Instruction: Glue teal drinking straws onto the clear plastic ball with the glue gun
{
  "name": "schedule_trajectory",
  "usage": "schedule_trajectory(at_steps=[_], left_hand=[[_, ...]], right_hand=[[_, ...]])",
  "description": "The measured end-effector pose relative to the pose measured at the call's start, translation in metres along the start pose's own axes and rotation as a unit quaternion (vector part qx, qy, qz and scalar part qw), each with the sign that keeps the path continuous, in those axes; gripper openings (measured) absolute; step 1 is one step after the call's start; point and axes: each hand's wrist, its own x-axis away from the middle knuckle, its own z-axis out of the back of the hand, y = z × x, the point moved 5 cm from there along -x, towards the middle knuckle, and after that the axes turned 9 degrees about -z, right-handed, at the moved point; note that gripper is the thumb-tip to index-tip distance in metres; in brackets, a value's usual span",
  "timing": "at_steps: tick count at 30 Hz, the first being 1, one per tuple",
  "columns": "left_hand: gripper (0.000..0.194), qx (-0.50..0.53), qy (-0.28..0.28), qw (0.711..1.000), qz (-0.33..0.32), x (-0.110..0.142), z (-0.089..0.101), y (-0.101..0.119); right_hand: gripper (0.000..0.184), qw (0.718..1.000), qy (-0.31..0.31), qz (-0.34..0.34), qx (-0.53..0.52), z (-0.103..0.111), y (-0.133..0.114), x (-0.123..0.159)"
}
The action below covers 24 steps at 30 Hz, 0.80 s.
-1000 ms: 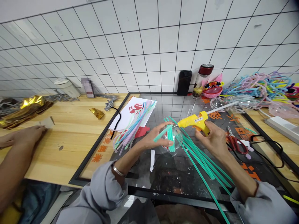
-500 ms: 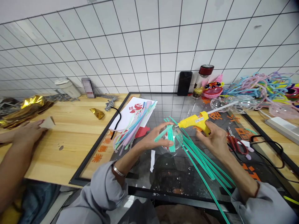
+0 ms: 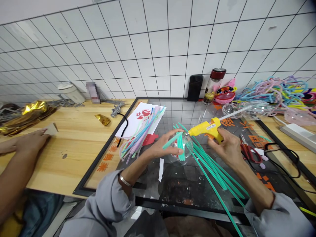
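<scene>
My left hand (image 3: 167,144) is closed around a clear plastic ball (image 3: 189,148), with thumb and fingers on its near and far sides. Several short green strips (image 3: 181,146) lie side by side across the ball, and one slants out toward my left palm. In my right hand (image 3: 228,144) is a yellow hot glue gun (image 3: 206,128), gripped by its handle. Its nozzle points left and meets or nearly meets the top end of the strips. A white glue stick (image 3: 235,113) sticks out of the gun's back. Long green strips (image 3: 214,169) fan out under my right hand.
Pastel strips (image 3: 142,131) rest on a white sheet (image 3: 132,123) to the left. Red-handled scissors (image 3: 249,153), black cable and a white power strip (image 3: 300,135) are at right. A phone (image 3: 195,88) and glass bottle (image 3: 214,86) stand by the wall. A co-worker's hands (image 3: 32,140) are far left.
My hands, the ball and the glue gun stay almost in place, with only a very slight shift of the nozzle. The co-worker's hands at the left have moved slightly.
</scene>
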Motion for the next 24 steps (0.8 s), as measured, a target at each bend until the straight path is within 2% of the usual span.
schedule_trajectory(at_steps=[12,17,24], left_hand=[[0.075,0.009,0.002,1.0,-0.011,0.0002,0.0001,-0.0031],[0.076,0.014,0.0,1.0,0.004,0.0006,-0.0008,-0.0013],[0.076,-0.001,0.001,1.0,-0.006,0.0001,0.0001,-0.0019]], right_hand=[[0.023,1.0,0.002,-0.003,0.009,-0.0011,-0.0006,0.0022],[0.025,1.0,0.009,-0.004,0.008,-0.0009,-0.0013,0.0017],[0.019,1.0,-0.002,0.008,0.005,0.0001,0.0,0.0018]])
